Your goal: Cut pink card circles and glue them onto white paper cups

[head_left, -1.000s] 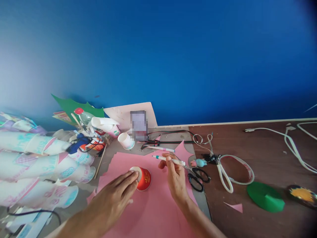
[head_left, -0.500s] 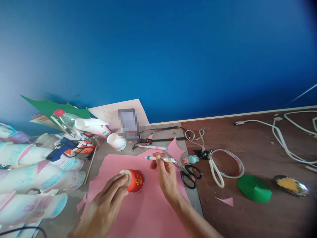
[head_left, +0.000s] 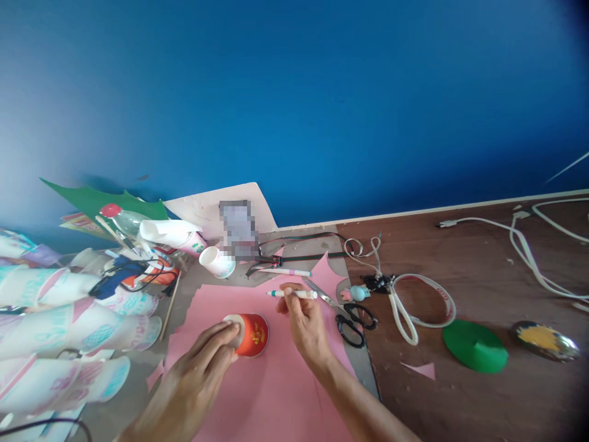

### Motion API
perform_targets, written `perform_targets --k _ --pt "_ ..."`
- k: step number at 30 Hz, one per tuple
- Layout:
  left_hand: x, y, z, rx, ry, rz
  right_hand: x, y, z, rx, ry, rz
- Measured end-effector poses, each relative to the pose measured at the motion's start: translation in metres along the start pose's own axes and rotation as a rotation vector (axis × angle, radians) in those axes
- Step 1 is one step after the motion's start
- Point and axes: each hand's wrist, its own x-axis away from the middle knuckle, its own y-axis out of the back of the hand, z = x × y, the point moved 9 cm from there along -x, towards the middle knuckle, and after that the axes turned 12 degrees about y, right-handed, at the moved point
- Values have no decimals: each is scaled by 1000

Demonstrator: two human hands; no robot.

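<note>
My left hand (head_left: pixel 209 362) has its fingers closed over the pale base of a red paper cup (head_left: pixel 255 334) with yellow lettering. The cup rests on pink paper (head_left: pixel 271 399). In my right hand (head_left: pixel 306 322) a white marker (head_left: pixel 301 294) is pinched between thumb and fingers, its teal end pointing left above the paper. Just right of that hand lie scissors (head_left: pixel 352 331) with black handles, blades partly over the pink paper. A second marker (head_left: pixel 288 272) with a pink band lies behind the paper.
Stacked paper cups (head_left: pixel 55 334) fill the left side. A small white cup (head_left: pixel 217 262), a plastic bottle (head_left: pixel 122 218) and a blurred-out upright device (head_left: pixel 239 230) stand at the back. Rightward are a lanyard (head_left: pixel 423 301), a green paper cone (head_left: pixel 476 347), a shiny dish (head_left: pixel 545 341) and white cables (head_left: pixel 529 258).
My right hand has shifted slightly and tilted the marker flatter, so more of the scissor blades shows. The left hand stays on the red paper cup. The view has moved a little.
</note>
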Motion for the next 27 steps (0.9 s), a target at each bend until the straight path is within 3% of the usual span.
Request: perform_targets --k 5,7,10,12,21,27 --pt "-1 4 -2 12 20 -65 1 0 0 6 34 25" --pt "0 5 -4 -14 17 -95 2 -6 8 82 146 107" --pt "1 4 -4 -27 15 -114 8 -21 22 397 396 276" --pt "1 4 -3 -17 17 -111 12 -28 23 548 479 338" --pt "2 6 -4 12 3 -100 17 -36 21 683 549 436" --pt "0 13 -7 48 6 -108 15 -34 18 690 520 423"
